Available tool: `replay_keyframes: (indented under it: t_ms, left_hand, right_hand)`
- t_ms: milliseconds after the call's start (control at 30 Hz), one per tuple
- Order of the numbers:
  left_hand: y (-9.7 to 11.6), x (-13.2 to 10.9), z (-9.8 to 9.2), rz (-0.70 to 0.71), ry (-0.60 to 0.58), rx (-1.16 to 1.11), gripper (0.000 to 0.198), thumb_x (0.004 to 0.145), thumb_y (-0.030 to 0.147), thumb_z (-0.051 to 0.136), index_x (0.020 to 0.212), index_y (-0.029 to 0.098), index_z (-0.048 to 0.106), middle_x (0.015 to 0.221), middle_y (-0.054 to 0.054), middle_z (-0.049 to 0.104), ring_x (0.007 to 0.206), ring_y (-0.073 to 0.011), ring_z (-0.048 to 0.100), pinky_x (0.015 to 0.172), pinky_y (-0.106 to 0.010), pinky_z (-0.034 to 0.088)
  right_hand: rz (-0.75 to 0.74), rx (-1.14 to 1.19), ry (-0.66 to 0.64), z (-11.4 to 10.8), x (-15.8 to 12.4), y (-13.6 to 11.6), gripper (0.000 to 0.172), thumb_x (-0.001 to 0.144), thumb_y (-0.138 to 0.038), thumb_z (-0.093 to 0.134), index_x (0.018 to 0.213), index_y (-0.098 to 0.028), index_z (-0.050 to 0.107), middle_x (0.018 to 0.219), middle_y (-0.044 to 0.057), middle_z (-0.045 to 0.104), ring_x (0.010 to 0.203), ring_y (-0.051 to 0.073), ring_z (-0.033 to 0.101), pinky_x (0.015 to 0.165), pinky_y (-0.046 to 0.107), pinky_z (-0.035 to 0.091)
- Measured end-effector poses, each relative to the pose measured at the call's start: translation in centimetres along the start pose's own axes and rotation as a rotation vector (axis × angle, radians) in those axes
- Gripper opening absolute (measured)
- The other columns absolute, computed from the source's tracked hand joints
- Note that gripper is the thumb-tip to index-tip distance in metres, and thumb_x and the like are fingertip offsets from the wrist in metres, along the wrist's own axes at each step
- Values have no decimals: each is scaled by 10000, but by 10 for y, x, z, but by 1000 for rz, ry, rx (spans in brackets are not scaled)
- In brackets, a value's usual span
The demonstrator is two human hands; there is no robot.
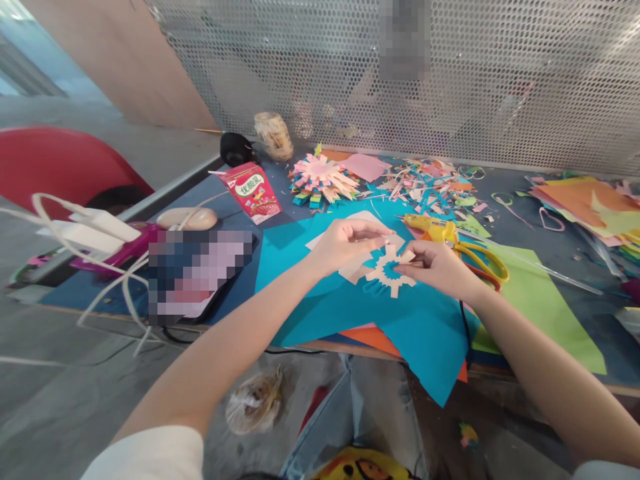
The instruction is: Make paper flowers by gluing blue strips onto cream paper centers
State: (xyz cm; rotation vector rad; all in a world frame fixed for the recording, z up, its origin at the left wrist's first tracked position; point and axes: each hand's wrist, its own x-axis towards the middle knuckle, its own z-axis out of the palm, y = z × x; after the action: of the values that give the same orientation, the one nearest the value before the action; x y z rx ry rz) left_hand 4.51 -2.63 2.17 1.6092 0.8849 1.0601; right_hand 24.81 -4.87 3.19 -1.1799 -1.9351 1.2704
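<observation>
Both hands meet over a blue paper sheet [310,300]. A pale pink paper ring [395,288] with square tabs round its edge is pinched by my right hand [433,267], fingers closed on its right side. My left hand [345,243] is closed at the ring's upper left, thumb and fingertips together near its tabs; it seems to hold the ring there too. Under my left hand lies a piece of pale pink paper [356,267]. Behind my right hand are a yellow glue gun [433,228] and yellow-handled scissors [487,263], partly hidden.
Farther back stand layered fringed paper flowers [320,177], paper scraps [430,183], a red drink carton [254,193] and a jar [274,137]. A phone [200,273], a power strip [120,250] and cables lie left. Green paper [545,300] and stacked coloured paper [580,203] are right.
</observation>
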Motion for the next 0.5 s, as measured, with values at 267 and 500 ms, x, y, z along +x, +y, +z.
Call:
replay_keyframes:
  t_ms: [267, 500]
  left_hand:
    - [2, -1, 0, -75, 18, -96, 265, 665, 265, 740, 910, 167, 722, 915, -61, 733, 848, -155, 686, 745, -241, 551]
    - [4, -1, 0, -83, 24, -154, 295, 596, 252, 788, 872, 162, 734, 839, -52, 730, 791, -145, 680, 730, -250, 548]
  right_hand:
    - [14, 9, -15, 0, 1, 0, 344, 666, -430, 700, 634, -193, 453, 488, -78, 398, 469, 63, 345, 453, 216, 250]
    - [13, 2, -12, 1, 1, -1, 357, 647, -438, 719, 628, -185, 468, 466, -82, 398, 455, 52, 327, 431, 206, 227]
